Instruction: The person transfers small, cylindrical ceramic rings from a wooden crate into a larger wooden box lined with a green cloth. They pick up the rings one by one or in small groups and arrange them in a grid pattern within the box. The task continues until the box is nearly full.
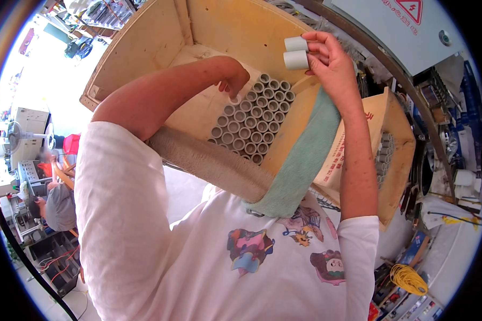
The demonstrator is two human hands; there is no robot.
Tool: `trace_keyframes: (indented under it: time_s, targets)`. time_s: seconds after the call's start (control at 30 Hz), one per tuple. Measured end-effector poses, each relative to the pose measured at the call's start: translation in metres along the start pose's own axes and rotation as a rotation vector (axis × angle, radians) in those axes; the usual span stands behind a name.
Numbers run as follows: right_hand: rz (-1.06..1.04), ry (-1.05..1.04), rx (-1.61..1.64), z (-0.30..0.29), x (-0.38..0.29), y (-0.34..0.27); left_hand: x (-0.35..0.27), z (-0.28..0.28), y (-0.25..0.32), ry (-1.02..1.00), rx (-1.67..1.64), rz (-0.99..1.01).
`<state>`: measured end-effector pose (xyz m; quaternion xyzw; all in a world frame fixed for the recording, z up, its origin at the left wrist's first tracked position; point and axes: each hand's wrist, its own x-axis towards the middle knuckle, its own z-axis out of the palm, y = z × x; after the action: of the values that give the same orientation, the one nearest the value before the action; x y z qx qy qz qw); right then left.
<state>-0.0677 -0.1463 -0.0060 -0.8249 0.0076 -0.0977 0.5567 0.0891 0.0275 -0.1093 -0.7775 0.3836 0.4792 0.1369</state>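
A large wooden box (pixel 144 40) lies open before me. Short grey plastic pipe sections (pixel 261 114) stand on end inside it, packed in close rows against its near right side. My left hand (pixel 235 80) reaches down at the left edge of these rows, its fingertips pinching the rim of one pipe section (pixel 235 99); the palm is hidden. Raised above the box's right wall, my right hand (pixel 325 54) holds two more pipe sections (pixel 296 60) side by side between thumb and fingers. A brown fleecy cloth (pixel 213 164) and a green cloth (pixel 305 160) cover the near rims.
At the right, a second wooden box (pixel 401 152) holds more grey pipe pieces, with a printed board (pixel 337 156) beside it. A grey metal cabinet door (pixel 405 36) with a warning sign is at the upper right. A coil of yellow cable (pixel 409 279) lies lower right. Another person sits far left.
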Motion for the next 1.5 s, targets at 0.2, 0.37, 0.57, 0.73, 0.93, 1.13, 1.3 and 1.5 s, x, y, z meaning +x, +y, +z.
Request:
trace_keyframes:
  time_s: [0.2, 0.37, 0.57, 0.73, 0.93, 1.13, 1.3, 1.5]
  targets:
    - [0.02, 0.037, -0.075, 0.004, 0.002, 0.001, -0.065, -0.057, -0.006, 0.171, -0.412, 0.318]
    - [0.044, 0.025, -0.202, 0.006, 0.003, -0.001, -0.097, -0.065, 0.004, 0.254, -0.639, 0.536]
    - [0.02, 0.001, -0.299, 0.005, 0.001, 0.001, -0.094, -0.054, 0.025, 0.311, -0.664, 0.572]
    - [0.012, -0.027, -0.258, 0.005, 0.003, 0.001, -0.089, -0.052, 0.028, 0.352, -0.793, 0.692]
    - [-0.011, -0.012, -0.232, 0.007, 0.0, -0.004, -0.083, -0.053, 0.026, 0.381, -0.845, 0.662]
    - [-0.033, 0.033, -0.236, 0.007, 0.0, -0.002, -0.074, -0.055, -0.002, 0.291, -0.674, 0.463]
    - [-0.018, 0.036, -0.236, 0.007, 0.0, -0.001, -0.043, -0.033, -0.019, 0.171, -0.663, 0.187]
    - [0.004, 0.037, -0.245, 0.007, -0.001, -0.003, 0.001, -0.005, -0.024, 0.093, -0.47, 0.112]
